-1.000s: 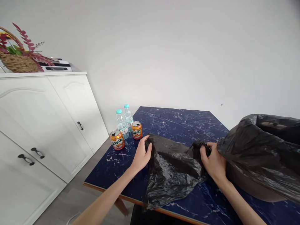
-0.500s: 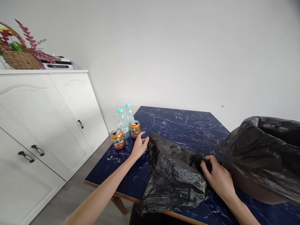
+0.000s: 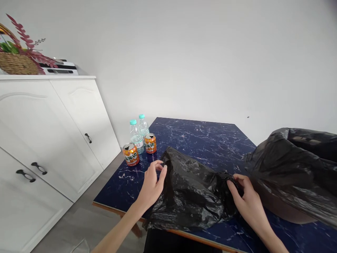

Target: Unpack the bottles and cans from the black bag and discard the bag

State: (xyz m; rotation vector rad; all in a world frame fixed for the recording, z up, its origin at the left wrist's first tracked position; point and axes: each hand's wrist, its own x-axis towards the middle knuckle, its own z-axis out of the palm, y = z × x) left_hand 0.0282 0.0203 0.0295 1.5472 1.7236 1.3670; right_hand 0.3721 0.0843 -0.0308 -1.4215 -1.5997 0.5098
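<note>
A crumpled black plastic bag (image 3: 192,196) lies across the front of the table and hangs a little over its edge. My right hand (image 3: 246,200) grips the gathered right end of the bag between thumb and fingers. At the bag's left edge, the thumb and index finger of my left hand (image 3: 152,182) come together on the plastic; the exact contact is small to see. Just beyond the left hand stand two opened orange drink cans, one nearer (image 3: 131,154) and one farther (image 3: 150,143). Behind them are two clear water bottles with teal caps, a front bottle (image 3: 137,138) and a back bottle (image 3: 143,125).
On the right of the blue marble-patterned table (image 3: 195,137) sits a brownish bin (image 3: 286,211) lined with a black bag (image 3: 284,165). A white cabinet (image 3: 60,140) stands to the left, with a flower basket (image 3: 19,63) on top. A pale wall (image 3: 189,70) is behind.
My left hand has moved down and back from beside the far can to the bag's left edge, its fingers drawing together. The right hand keeps its grip; the bag has spread slightly leftward.
</note>
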